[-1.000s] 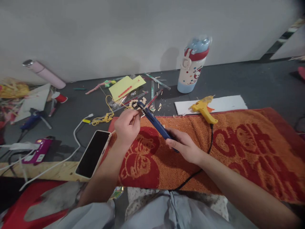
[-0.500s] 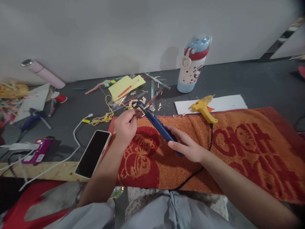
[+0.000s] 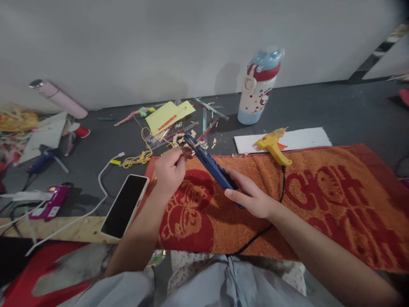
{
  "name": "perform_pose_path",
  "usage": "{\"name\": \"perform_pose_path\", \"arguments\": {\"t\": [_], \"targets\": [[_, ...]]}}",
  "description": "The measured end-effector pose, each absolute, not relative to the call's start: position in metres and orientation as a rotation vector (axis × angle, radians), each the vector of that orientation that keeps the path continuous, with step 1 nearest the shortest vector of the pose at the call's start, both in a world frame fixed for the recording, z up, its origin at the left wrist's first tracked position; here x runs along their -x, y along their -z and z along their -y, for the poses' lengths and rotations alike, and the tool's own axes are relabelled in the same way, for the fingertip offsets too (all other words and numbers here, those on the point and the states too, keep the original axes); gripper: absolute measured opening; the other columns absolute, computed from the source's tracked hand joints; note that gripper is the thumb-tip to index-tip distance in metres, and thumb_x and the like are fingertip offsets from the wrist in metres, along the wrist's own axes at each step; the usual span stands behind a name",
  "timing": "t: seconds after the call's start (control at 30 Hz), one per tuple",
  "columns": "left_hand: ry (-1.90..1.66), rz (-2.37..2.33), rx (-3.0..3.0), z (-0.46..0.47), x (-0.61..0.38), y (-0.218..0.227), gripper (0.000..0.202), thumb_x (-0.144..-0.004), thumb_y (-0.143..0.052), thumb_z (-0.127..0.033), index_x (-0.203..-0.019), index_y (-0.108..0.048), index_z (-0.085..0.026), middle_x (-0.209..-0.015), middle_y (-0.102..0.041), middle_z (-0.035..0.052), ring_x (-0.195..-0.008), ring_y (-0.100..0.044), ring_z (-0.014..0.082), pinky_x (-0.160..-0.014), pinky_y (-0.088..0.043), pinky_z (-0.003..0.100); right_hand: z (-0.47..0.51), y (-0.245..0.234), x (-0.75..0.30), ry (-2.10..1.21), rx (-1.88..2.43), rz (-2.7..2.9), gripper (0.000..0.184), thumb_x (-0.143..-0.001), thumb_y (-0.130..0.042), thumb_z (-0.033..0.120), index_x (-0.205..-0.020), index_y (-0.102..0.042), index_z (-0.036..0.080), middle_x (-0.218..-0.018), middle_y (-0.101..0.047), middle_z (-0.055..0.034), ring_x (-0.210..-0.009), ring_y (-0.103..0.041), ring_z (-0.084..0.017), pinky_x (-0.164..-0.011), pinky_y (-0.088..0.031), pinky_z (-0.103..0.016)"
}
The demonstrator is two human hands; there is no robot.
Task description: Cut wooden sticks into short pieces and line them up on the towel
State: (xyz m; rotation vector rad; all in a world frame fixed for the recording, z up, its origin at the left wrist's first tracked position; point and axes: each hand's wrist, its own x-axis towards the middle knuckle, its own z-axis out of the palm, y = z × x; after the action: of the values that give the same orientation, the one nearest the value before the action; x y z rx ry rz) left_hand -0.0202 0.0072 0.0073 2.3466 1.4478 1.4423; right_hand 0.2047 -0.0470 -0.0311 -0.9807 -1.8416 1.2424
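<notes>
My right hand [image 3: 251, 197] grips the blue handles of a pair of pliers [image 3: 209, 164], whose jaws point up and left over the orange-red towel [image 3: 319, 192]. My left hand [image 3: 171, 168] is pinched on a small thin piece held right at the jaws; the piece is too small to name. Small wooden bits [image 3: 191, 140] and coloured sticks lie just beyond the jaws on the grey floor.
A yellow glue gun [image 3: 273, 145] rests on a white board [image 3: 300, 138], its black cord crossing the towel. A phone [image 3: 124, 205] lies left of my left arm. A patterned bottle [image 3: 258, 87], yellow paper [image 3: 169, 114], yellow string [image 3: 139, 158], cables and a pink gadget [image 3: 51, 204] surround them.
The pliers have shifted slightly in my right hand, fingers now laid along the handles. My left hand has stayed at the jaws with only a small adjustment.
</notes>
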Motion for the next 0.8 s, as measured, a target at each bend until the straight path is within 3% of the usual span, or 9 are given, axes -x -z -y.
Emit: {"name": "perform_pose_path", "arguments": {"t": [0.37,0.8], "targets": [[-1.407,-1.452,-2.306,-0.006,0.021,-0.005,0.019,-0.087,-0.051,-0.016,-0.081,-0.069,-0.017,-0.075,-0.073,0.0012,-0.071,-0.067,0.0114,-0.070,-0.050,0.020,0.047,0.032,-0.204,-1.267,0.999,1.842,0.063,-0.089,-0.049,0.054,-0.137,-0.043,0.015,-0.128,-0.059,-0.0163,-0.115,-0.057,-0.031,-0.098,-0.044,-0.047],[-1.257,-1.543,-2.505,-0.004,0.022,0.003,0.024,-0.089,-0.044,-0.018,-0.073,-0.062,-0.019,-0.071,-0.069,0.0008,-0.069,-0.064,0.0115,-0.064,-0.046,0.020,0.047,0.029,-0.202,-1.275,0.984,1.844,0.058,-0.088,-0.052,0.049,-0.135,-0.043,0.015,-0.132,-0.056,-0.0158,-0.118,-0.054,-0.031,-0.099,-0.043,-0.045]]}}
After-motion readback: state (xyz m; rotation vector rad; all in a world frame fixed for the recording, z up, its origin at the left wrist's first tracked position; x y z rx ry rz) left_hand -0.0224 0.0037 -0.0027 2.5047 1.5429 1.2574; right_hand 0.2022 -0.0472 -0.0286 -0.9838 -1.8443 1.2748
